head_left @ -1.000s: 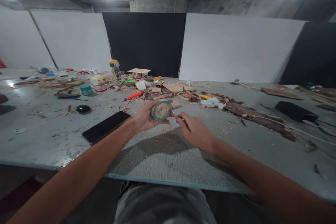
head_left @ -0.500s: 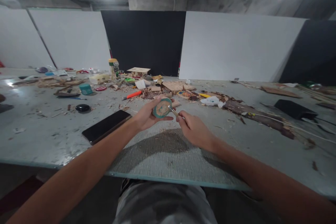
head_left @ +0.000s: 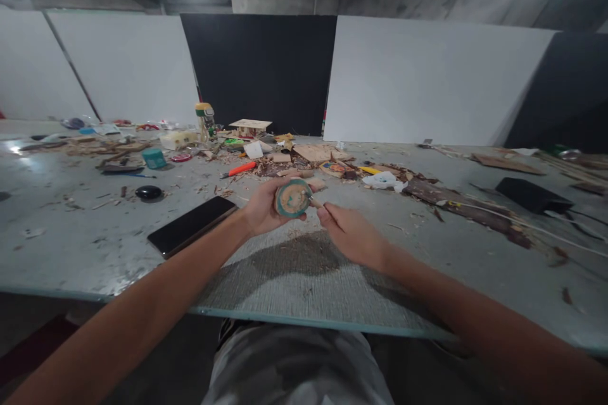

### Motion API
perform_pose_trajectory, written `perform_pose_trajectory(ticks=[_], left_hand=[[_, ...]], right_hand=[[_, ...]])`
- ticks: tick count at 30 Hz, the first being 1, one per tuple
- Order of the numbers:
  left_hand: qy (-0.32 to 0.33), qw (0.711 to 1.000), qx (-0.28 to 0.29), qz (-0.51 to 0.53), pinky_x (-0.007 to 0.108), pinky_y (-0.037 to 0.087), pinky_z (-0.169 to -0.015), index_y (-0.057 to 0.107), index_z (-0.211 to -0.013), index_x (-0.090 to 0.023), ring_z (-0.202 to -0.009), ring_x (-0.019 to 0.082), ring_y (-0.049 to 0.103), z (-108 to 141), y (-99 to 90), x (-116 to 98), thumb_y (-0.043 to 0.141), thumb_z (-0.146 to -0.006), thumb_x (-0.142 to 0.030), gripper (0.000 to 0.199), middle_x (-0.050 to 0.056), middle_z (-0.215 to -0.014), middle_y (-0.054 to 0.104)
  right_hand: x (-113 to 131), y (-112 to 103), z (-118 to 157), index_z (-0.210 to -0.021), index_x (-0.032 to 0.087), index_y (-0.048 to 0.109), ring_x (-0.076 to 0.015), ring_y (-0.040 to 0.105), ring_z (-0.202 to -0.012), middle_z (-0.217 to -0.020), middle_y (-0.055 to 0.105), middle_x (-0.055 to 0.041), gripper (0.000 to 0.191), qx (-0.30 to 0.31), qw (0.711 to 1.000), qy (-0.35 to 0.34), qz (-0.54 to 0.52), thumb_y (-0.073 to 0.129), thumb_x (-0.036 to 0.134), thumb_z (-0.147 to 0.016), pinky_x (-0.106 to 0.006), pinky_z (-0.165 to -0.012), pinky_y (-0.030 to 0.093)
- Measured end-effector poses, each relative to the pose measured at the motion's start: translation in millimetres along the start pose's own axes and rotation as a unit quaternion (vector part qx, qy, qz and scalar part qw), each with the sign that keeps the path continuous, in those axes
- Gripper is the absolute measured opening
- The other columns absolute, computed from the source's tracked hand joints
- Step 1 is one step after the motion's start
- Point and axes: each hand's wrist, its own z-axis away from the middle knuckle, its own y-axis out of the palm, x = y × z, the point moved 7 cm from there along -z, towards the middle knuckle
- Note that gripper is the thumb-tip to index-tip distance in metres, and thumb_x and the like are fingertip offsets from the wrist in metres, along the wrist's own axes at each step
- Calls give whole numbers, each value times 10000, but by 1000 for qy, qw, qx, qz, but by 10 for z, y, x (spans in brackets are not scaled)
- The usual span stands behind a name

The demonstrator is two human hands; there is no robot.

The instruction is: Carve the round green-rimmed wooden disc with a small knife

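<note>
My left hand point(head_left: 264, 207) is closed around a round wooden disc point(head_left: 293, 198), which has a green rim and a bare, roughened middle with a small green patch. The disc is held up above the table, its face tilted toward me. My right hand point(head_left: 349, 228) grips the handle of a small carving tool point(head_left: 313, 201); its metal tip is at the disc's right edge. The exact shape of the tip is too small to tell. Fine shavings lie on the table below both hands.
A black phone point(head_left: 192, 225) lies left of my hands, with a black mouse-like object point(head_left: 149, 192) beyond it. An orange cutter point(head_left: 241, 169), wood scraps, and a long bark strip point(head_left: 456, 202) spread across the grey table point(head_left: 95, 266). A black box point(head_left: 532, 195) with a cable sits right.
The disc has turned to face me more fully. The tool's tip has shifted from over the disc's face to its right edge.
</note>
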Motion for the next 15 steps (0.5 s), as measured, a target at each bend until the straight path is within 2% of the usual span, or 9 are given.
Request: perform_pose_trajectory(ticks=[5, 7, 9, 11, 13, 15], left_hand=[[11, 999, 28, -43, 305, 529, -565, 605, -1025, -116, -810, 247, 666, -17, 22, 31, 497, -827, -339, 317, 164, -997, 666], [32, 995, 17, -93, 262, 501, -537, 596, -1019, -128, -770, 217, 656, -28, 12, 34, 507, -855, -387, 320, 141, -955, 658], [58, 988, -5, -143, 225, 469, -512, 591, -1000, -139, -723, 177, 636, -32, 5, 23, 509, -879, -472, 364, 114, -922, 644], [74, 981, -24, -177, 212, 449, -500, 590, -982, -144, -689, 149, 611, -28, 12, 14, 507, -877, -534, 412, 98, -911, 632], [80, 978, -36, -191, 217, 442, -497, 590, -963, -145, -673, 140, 594, -21, 26, 4, 513, -873, -528, 401, 89, -907, 625], [82, 980, -46, -178, 227, 441, -492, 584, -941, -150, -673, 143, 588, -13, 33, -10, 512, -872, -490, 355, 79, -891, 620]], right_hand=[[7, 33, -28, -683, 214, 423, -158, 454, -599, -665, 534, -33, 383, 16, 998, -3, -58, 317, 415, -991, -283, -568, 265], [27, 34, -32, -657, 215, 415, -154, 451, -595, -646, 511, -23, 394, 16, 995, 2, -101, 356, 438, -976, -278, -556, 267], [26, 85, -23, -638, 220, 394, -132, 398, -527, -581, 435, 8, 418, 50, 981, 40, -184, 375, 481, -964, -264, -505, 255], [8, 213, 19, -660, 227, 374, -100, 274, -433, -525, 325, 56, 424, 127, 935, 121, -309, 359, 524, -962, -236, -428, 216], [29, 334, 84, -699, 234, 356, -81, 153, -386, -502, 251, 92, 409, 199, 861, 192, -428, 326, 538, -971, -206, -370, 160], [79, 383, 112, -714, 236, 341, -74, 89, -375, -491, 225, 105, 403, 236, 805, 213, -501, 294, 532, -983, -188, -345, 118]])
